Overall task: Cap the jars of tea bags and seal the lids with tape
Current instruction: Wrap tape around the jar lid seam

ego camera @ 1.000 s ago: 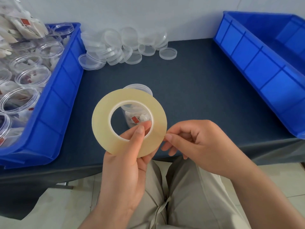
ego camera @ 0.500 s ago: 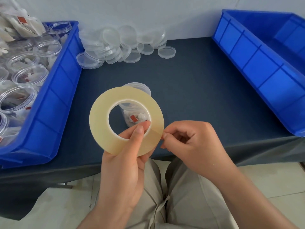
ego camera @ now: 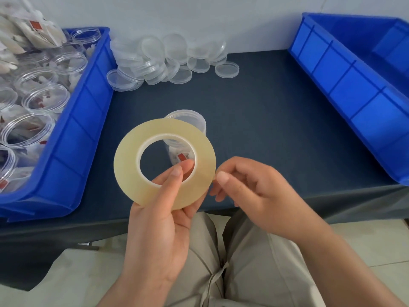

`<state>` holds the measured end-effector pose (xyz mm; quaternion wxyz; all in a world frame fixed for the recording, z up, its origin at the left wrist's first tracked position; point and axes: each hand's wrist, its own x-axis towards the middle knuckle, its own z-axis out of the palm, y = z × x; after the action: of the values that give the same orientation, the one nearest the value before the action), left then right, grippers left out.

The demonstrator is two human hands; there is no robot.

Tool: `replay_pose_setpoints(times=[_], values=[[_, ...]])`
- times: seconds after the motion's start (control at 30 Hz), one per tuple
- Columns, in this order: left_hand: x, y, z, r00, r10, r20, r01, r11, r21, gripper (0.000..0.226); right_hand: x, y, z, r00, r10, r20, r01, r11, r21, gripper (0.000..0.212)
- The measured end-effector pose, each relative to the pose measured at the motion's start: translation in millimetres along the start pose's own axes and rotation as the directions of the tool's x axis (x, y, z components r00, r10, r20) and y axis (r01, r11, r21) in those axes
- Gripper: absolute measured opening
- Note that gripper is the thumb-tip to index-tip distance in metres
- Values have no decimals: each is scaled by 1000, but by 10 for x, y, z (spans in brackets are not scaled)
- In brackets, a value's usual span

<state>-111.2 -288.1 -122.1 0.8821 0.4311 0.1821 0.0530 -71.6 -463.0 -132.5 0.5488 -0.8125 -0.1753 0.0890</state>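
Note:
A wide roll of clear yellowish tape (ego camera: pixel 132 167) is held up over the table's front edge. My left hand (ego camera: pixel 159 220) grips it from below, thumb laid across the core hole. My right hand (ego camera: pixel 254 191) has its fingers curled, with thumb and forefinger pinching at the roll's right edge; I cannot see whether a loose end is lifted. Behind the roll stands a clear jar (ego camera: pixel 188 117) with a lid on it. Its tea bags with a red tag show through the roll's hole.
A blue bin (ego camera: pixel 73 134) on the left holds several open jars of tea bags (ego camera: pixel 44 100). A heap of clear lids (ego camera: pixel 168 58) lies at the back by the wall. Another blue bin (ego camera: pixel 354 85) sits on the right of the dark table (ego camera: pixel 265 129).
The roll and both hands have stayed nearly in place. My right thumb and forefinger have shifted slightly along the roll's right edge.

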Motion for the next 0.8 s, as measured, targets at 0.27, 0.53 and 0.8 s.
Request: replay_pose_setpoints(times=[0.27,0.53,0.8], values=[[-12,-18,16,1000,-2,0,2,1000,-28,24,-39,-56,29,998,-56,-23,55,997,-55,15],[-39,-57,28,1000,10,4,-10,999,44,22,-58,-100,16,995,52,-80,-61,991,-119,16],[-47,-70,48,1000,7,-21,-4,993,119,26,-24,-83,78,971,-29,-237,-69,917,-392,14]])
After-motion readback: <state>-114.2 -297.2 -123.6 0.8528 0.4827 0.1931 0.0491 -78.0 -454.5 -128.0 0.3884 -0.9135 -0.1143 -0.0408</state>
